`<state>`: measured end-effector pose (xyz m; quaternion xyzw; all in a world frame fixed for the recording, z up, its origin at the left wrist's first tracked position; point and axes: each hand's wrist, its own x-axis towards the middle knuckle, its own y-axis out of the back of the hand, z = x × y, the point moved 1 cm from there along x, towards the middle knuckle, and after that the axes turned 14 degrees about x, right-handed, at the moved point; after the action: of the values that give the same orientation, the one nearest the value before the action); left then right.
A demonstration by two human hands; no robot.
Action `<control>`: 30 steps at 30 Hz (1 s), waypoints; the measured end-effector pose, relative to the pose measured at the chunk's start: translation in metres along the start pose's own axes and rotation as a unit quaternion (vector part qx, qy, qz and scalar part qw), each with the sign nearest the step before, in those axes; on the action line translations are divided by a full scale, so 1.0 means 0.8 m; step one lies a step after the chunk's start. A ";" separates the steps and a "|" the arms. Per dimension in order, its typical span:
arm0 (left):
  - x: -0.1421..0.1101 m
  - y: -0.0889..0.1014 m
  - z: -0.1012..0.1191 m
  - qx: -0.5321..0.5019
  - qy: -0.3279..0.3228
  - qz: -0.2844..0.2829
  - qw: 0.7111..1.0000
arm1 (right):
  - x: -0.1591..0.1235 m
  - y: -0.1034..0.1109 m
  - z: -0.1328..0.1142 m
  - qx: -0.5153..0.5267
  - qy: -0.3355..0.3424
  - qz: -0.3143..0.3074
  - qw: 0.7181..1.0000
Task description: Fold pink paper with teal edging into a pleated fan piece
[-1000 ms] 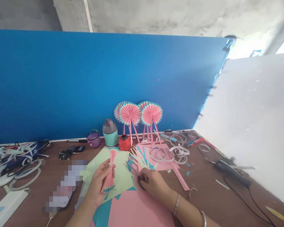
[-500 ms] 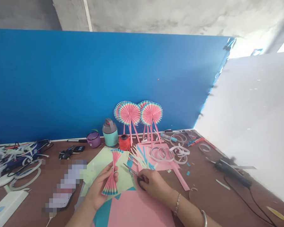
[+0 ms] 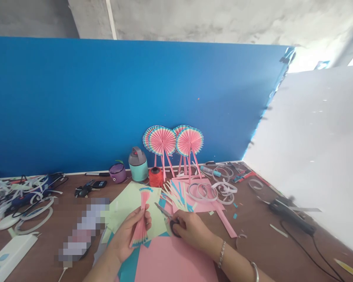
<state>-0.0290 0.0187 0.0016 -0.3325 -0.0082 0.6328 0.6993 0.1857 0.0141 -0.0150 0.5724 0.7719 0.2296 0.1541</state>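
My left hand (image 3: 126,237) pinches a folded pink pleated paper fan (image 3: 141,219) at its middle, the fan standing nearly upright over a pale green sheet (image 3: 123,203). Just to its right, my right hand (image 3: 191,231) grips black-handled scissors (image 3: 167,219) whose blades point up and left toward the fan. A large pink sheet (image 3: 170,262) lies under both hands at the table's near edge.
Finished pink round fans (image 3: 176,141) lean on the blue partition (image 3: 106,102). A teal bottle (image 3: 137,164), a red thread spool (image 3: 155,177), tape rings (image 3: 220,188) and paper strips lie behind. A glue gun (image 3: 291,213) sits right, clutter and a power strip (image 3: 8,254) left.
The folded fan in my left hand has squeezed narrower again and shifted slightly right toward the scissors. My right hand stayed almost still.
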 end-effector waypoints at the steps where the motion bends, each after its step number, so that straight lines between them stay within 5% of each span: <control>1: 0.000 -0.001 0.000 -0.004 0.009 0.004 1.000 | 0.000 0.000 0.000 -0.001 0.002 0.003 1.000; 15: 0.003 0.004 -0.008 -0.025 0.025 -0.190 0.981 | -0.002 0.004 -0.006 -0.028 0.032 0.026 0.999; 22: 0.003 0.001 -0.009 -0.036 0.009 -0.176 0.984 | -0.001 0.003 -0.003 -0.025 0.040 0.027 0.999; 30: 0.000 0.001 -0.001 -0.037 -0.028 -0.040 0.998 | -0.001 0.005 -0.002 -0.033 0.031 0.031 0.998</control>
<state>-0.0296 0.0182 0.0004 -0.3396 -0.0649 0.6129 0.7105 0.1883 0.0143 -0.0114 0.5831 0.7502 0.2775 0.1422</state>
